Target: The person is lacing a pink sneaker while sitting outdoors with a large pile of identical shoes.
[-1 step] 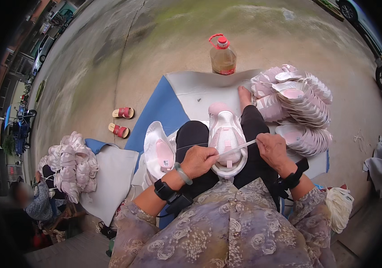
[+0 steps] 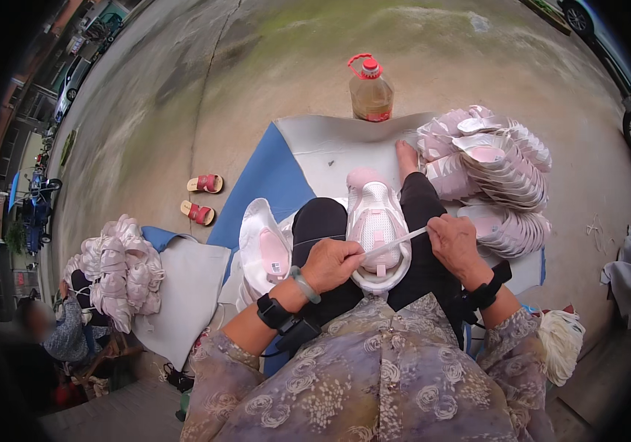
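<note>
A pink and white shoe upper [image 2: 376, 199] rests between my thighs, its pink toe pointing away from me. Over its heel end a narrow white shoelace [image 2: 398, 241] is stretched taut between my two hands. My left hand [image 2: 330, 264] pinches one end of the lace. The other end sits in the closed fingers of my right hand [image 2: 454, 243], a little higher and to the right. Beside my left knee lie more white uppers with a pink lining [image 2: 262, 239]. Nested stacks of pink and white uppers [image 2: 503, 166] stand past my right knee.
A large bottle with a red cap [image 2: 371, 96] stands beyond the white and blue sheet [image 2: 256, 188]. Red sandals [image 2: 203, 199] lie on the concrete at left. Another person [image 2: 68, 335] sits by a heap of uppers [image 2: 120, 272]. A white lace bundle [image 2: 560, 346] is at my right.
</note>
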Demonstrator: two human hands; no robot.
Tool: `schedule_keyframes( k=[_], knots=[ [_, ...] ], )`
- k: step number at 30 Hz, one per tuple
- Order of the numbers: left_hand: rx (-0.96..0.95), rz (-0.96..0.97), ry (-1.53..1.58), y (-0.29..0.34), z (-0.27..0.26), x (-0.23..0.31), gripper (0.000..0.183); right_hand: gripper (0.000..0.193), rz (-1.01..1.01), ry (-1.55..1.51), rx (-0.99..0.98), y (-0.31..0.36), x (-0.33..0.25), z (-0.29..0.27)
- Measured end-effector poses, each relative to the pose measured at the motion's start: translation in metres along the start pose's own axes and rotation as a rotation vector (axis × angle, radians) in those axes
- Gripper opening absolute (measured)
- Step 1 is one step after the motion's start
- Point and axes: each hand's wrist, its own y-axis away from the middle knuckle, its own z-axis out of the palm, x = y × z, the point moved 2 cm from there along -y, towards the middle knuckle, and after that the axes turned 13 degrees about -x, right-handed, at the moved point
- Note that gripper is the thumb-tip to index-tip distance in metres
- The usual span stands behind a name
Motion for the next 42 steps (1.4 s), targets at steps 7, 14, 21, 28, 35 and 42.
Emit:
schedule_keyframes(
  k=[7, 14, 21, 28, 35, 42],
  knots=[
    [0.086, 0.071, 0.038, -0.025, -0.002, 0.004, 0.013, 0.016, -0.294, -0.15, 0.214, -0.029, -0.026, -0.009],
    [0.179, 0.159, -0.099, -0.047, -0.013, 0.007, 0.01, 0.021, -0.332, -0.768, -0.231, -0.053, -0.047, -0.013],
    [0.109, 0.121, -0.163, -0.055, -0.017, -0.012, 0.01, 0.018, -0.203, -0.839, -0.355, -0.066, -0.025, 0.009],
    [0.178, 0.209, -0.288, -0.067, -0.013, -0.016, 0.014, 0.016, -0.172, -0.954, -0.436, -0.073, -0.018, 0.01],
    [0.248, -0.008, -0.159, -0.077, -0.012, -0.022, 0.018, 0.013, -0.121, -0.616, -0.305, -0.071, -0.005, 0.01],
    [0.216, 0.097, -0.278, -0.084, -0.013, -0.024, 0.017, 0.012, -0.169, -0.534, -0.184, -0.063, -0.001, 0.022]
  ],
)
